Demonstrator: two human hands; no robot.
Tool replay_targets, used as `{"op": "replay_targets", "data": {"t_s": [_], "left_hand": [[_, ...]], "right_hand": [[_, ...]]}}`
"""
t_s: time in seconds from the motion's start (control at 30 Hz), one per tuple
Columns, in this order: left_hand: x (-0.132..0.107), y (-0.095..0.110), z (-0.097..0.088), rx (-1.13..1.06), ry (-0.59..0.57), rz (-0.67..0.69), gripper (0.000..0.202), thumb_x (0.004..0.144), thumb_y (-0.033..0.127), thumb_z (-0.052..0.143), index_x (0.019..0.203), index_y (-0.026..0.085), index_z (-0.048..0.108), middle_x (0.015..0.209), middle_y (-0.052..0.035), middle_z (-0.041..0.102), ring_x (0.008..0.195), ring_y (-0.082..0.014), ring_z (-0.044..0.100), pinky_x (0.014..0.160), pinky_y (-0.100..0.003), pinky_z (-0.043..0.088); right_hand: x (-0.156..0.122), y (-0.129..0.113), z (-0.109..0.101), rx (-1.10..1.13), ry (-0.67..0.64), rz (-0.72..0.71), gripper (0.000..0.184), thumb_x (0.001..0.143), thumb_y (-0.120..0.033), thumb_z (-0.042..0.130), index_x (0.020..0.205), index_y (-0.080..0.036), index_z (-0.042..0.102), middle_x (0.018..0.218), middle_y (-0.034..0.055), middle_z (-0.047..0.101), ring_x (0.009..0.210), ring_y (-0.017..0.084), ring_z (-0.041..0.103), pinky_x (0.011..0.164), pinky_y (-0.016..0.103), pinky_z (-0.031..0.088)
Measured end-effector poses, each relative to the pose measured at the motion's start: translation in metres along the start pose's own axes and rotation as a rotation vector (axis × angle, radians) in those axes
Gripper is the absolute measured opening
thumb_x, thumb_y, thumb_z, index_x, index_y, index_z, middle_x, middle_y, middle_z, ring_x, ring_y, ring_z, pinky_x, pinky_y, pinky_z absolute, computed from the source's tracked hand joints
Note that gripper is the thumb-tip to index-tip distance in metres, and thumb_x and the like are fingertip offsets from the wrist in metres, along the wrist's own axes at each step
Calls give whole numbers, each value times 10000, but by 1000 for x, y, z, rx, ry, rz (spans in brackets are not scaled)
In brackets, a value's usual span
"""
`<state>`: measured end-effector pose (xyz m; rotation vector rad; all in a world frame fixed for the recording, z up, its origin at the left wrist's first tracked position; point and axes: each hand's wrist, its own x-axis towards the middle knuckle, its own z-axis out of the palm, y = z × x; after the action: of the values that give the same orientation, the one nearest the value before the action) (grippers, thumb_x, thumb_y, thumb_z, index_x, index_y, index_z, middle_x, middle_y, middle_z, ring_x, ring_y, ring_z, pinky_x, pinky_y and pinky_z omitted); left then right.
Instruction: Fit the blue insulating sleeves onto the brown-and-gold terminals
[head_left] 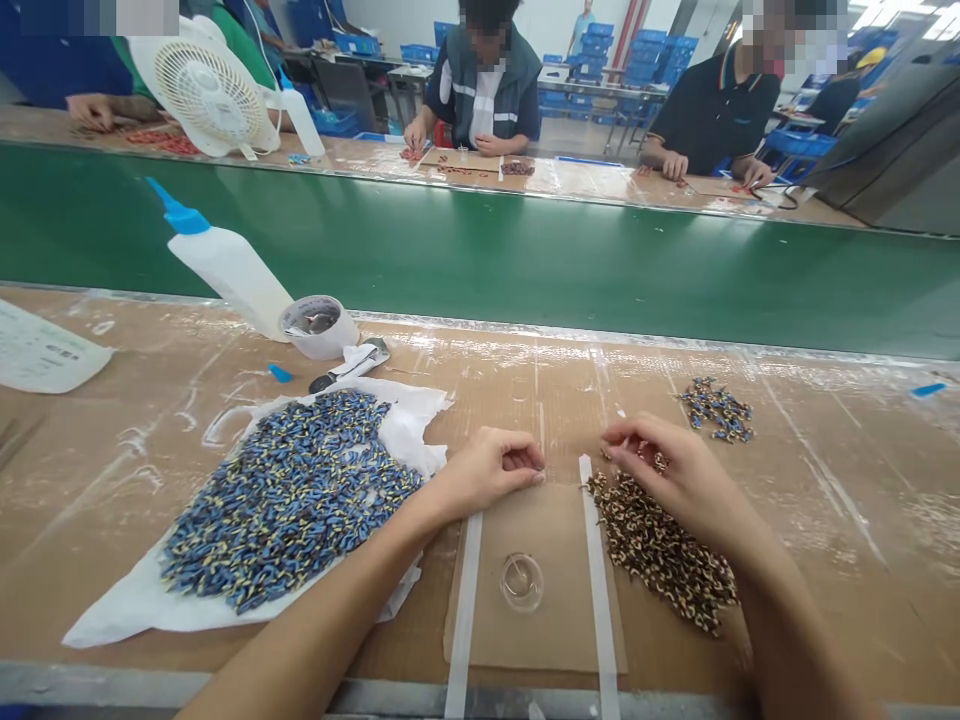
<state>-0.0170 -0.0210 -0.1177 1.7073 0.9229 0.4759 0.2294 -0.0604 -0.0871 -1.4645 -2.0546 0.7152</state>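
Observation:
My left hand (pixel 491 468) rests on a taped-down cardboard sheet (pixel 551 620), its fingers curled in a pinch; what they hold is too small to make out. My right hand (pixel 667 465) hovers over the top of a heap of small brown-and-cream parts (pixel 660 550), fingers pinched on something tiny from that heap. To the left lies a big pile of blue-and-yellow parts (pixel 289 495) on a white sheet (pixel 120 615). A small clear round dish (pixel 522 582) sits on the cardboard between my forearms.
A small cluster of blue parts (pixel 716 408) lies at the right. A white squeeze bottle with a blue cap (pixel 225 262), a tape roll (pixel 319 325) and a paper (pixel 41 350) stand at the back left. Beyond runs a green conveyor belt (pixel 525 255); other people work across it beside a fan (pixel 206 90).

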Motion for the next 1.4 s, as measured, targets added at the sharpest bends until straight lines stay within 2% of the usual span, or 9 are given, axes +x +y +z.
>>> {"op": "replay_targets", "data": {"t_s": [0.13,0.33,0.43,0.53,0.63,0.77,0.93,1.17,1.4], "left_hand": [[1,0,0,12,10,-15,99,795,237,645,823,145,674,680,1,629,634,-109,553,603,-218,419],[0,0,3,10,65,-25,156,802,260,634,871,139,704,786,-44,692,722,-141,610,680,-258,472],[-3,6,1,-2,132,3,169,808,249,627,901,136,712,875,-66,710,807,-158,632,752,-282,492],[-4,23,-5,-4,211,48,170,817,247,629,919,138,712,881,-66,710,790,-150,630,746,-279,499],[-5,54,-16,79,270,127,167,836,252,623,931,152,719,868,-59,702,757,-143,613,716,-274,491],[-6,101,-31,254,373,268,182,878,231,583,967,177,732,803,-40,667,717,-139,575,667,-273,453],[-10,135,-40,325,498,373,210,905,170,543,1019,193,719,790,-25,645,717,-134,565,652,-269,430],[-10,152,-34,445,659,462,103,872,170,612,842,167,711,742,-3,633,685,-113,550,630,-252,406],[-8,151,-28,523,671,525,113,890,144,577,838,160,677,733,2,594,669,-107,523,612,-248,386]], "right_hand": [[7,33,5,-185,43,73,114,840,-239,589,918,-205,664,794,44,672,701,194,629,627,316,472],[8,30,19,-178,28,99,81,813,-200,583,798,-197,663,717,19,667,658,183,618,603,302,454],[10,20,12,-96,50,100,92,832,-226,587,831,-186,670,692,20,679,630,172,623,573,289,463],[18,-2,-6,125,91,93,111,830,-282,630,838,-193,695,730,29,704,648,162,636,590,291,491],[31,-36,-28,358,167,45,126,793,-315,693,851,-207,720,803,33,725,725,162,657,681,313,531],[45,-73,-47,621,291,-43,140,753,-304,744,859,-213,733,770,21,720,712,150,662,680,298,559],[54,-86,-49,810,328,-33,163,771,-307,747,899,-206,731,788,38,733,713,153,676,695,301,582],[49,-99,-45,861,342,-44,103,785,-300,746,845,-225,712,790,6,719,720,107,649,694,216,553],[50,-101,-42,851,371,-43,96,811,-300,721,864,-220,708,814,17,727,765,124,670,722,232,556]]}}
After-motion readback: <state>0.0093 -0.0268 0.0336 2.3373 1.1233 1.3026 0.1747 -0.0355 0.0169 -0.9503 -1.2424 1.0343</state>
